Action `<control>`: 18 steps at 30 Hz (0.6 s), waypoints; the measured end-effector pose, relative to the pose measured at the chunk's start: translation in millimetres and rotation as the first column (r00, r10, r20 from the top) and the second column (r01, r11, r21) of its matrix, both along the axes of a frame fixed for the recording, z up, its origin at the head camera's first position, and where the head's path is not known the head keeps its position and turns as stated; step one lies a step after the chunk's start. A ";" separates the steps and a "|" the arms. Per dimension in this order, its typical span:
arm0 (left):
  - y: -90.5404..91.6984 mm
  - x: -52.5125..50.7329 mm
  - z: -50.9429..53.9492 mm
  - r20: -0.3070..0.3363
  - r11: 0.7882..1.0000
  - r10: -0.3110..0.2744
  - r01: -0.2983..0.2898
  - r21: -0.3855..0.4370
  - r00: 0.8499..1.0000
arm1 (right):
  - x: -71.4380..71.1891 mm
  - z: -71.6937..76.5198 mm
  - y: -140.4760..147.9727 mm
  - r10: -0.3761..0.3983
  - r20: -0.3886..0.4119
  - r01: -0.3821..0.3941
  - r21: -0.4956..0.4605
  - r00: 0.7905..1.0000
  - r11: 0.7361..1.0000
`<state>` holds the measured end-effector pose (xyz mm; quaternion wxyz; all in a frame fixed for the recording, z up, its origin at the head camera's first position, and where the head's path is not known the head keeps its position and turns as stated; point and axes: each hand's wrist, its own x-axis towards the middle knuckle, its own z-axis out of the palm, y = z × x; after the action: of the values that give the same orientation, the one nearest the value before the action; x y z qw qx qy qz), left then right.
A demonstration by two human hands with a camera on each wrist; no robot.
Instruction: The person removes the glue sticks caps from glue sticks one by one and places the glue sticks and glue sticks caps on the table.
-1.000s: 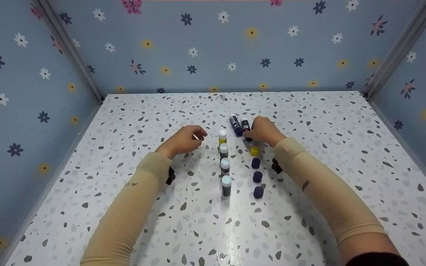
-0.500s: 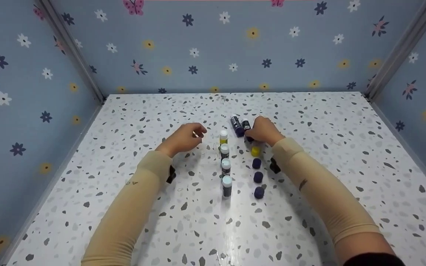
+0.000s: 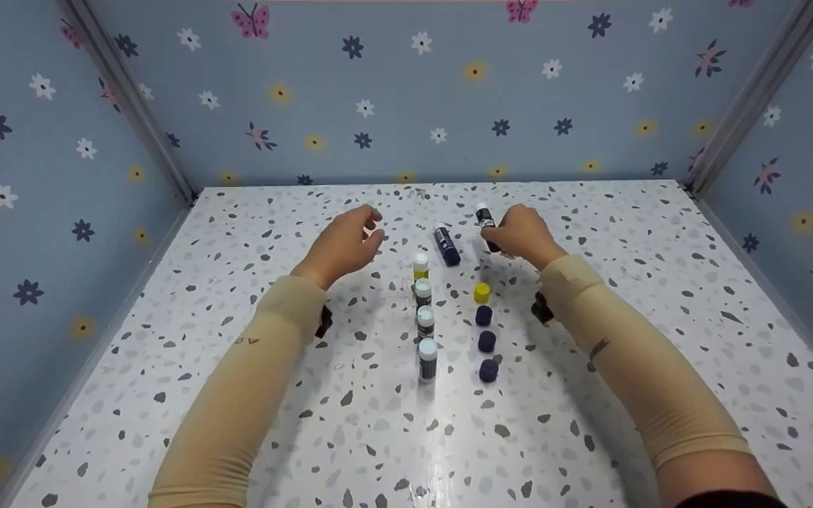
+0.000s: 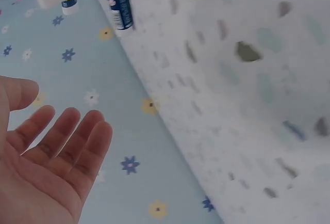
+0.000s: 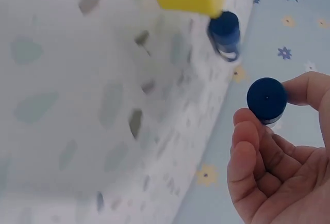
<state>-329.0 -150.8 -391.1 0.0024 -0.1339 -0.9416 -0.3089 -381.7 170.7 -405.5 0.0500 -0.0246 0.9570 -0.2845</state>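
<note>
My right hand [image 3: 525, 233] pinches a dark blue-capped glue stick [image 5: 266, 100] between thumb and fingers, lifted off the table. Its white end points away, and the cap faces the near side. To its left a second capped glue stick [image 3: 447, 245] lies on the table. My left hand [image 3: 345, 243] hovers left of these with relaxed fingers and holds nothing. Nearer, several uncapped glue sticks stand upright in a row, from a yellow-labelled one [image 3: 420, 269] to the nearest one [image 3: 428, 360]. Right of that row stand a yellow cap [image 3: 482, 293] and several dark blue caps [image 3: 487, 342].
The speckled white table [image 3: 364, 451] is bounded at the back and sides by blue flowered panels [image 3: 406, 92]. Grey metal posts [image 3: 759, 99] stand at the back corners. The cap row lies between the standing glue sticks and my right forearm [image 3: 639, 367].
My right hand has picked up one of the two lying glue sticks and carried it up and to the right. My left hand has moved slightly farther back.
</note>
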 end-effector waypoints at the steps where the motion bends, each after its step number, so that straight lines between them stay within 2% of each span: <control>1: 1.5 -0.1 5.2 -0.022 1.000 -0.007 0.006 -0.021 1.000 | 0.5 4.3 3.0 0.007 -0.015 -0.007 -0.009 1.000 1.000; 5: 10.7 1.2 22.9 -0.126 0.992 -0.048 0.033 -0.118 0.991 | 5.3 22.0 11.8 0.041 -0.077 -0.044 -0.042 0.996 0.998; 8: 19.9 3.6 31.9 -0.227 0.973 -0.093 0.039 -0.229 0.969 | 11.4 35.1 14.4 0.084 -0.112 -0.090 -0.051 0.990 0.995; 10: 26.4 5.5 36.4 -0.300 0.950 -0.131 0.032 -0.311 0.945 | 16.3 42.7 14.9 0.120 -0.132 -0.127 -0.047 0.984 0.991; 13: 36.7 8.3 42.2 -0.396 0.916 -0.194 0.021 -0.401 0.897 | 25.2 52.2 14.3 0.187 -0.175 -0.194 -0.020 0.967 0.981; 18: 52.8 11.9 49.9 -0.492 0.864 -0.290 0.003 -0.504 0.821 | 41.9 65.1 11.1 0.300 -0.271 -0.301 0.041 0.914 0.953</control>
<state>-317.2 -98.0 -341.2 0.2162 -0.2878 -0.9329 -0.0118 -339.7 181.8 -340.5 -0.0399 -0.2106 0.9393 -0.2679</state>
